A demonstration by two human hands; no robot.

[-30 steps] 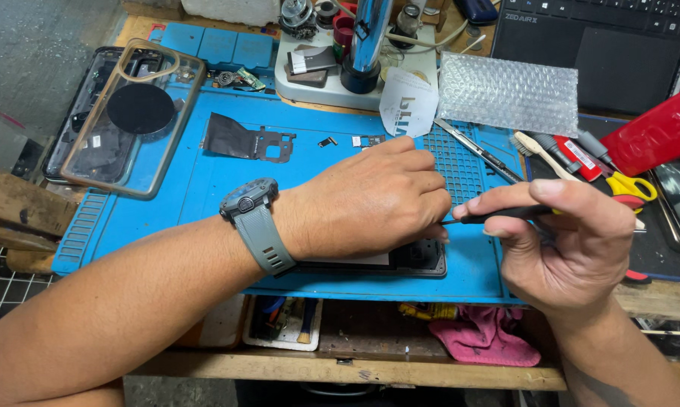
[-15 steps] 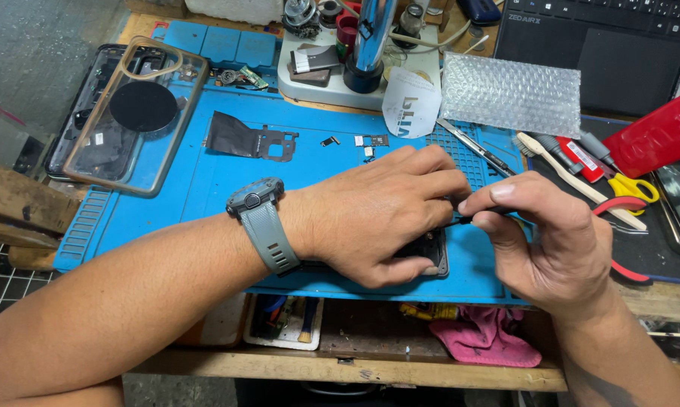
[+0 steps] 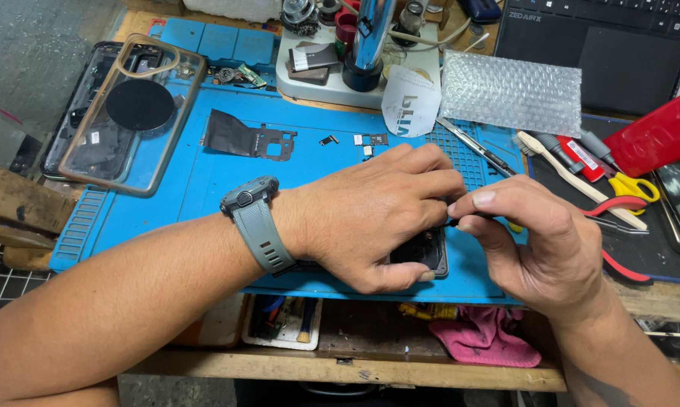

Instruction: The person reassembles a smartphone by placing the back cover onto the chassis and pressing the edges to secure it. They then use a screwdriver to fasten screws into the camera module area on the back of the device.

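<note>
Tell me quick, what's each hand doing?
Left hand: closed, pressing down on the dark phone.
Right hand: pinched shut on a thin tool.

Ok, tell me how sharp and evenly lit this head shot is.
Head view: sharp across the blue mat and both hands, left hand and right hand; soft, even light, faint shadows under the hands; glare on the metal post; edges slightly bowed.

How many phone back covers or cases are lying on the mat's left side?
2: a clear tan-rimmed case lies overlapping a dark phone back cover at the blue mat's left edge. Others may be hidden under the left hand.
</note>
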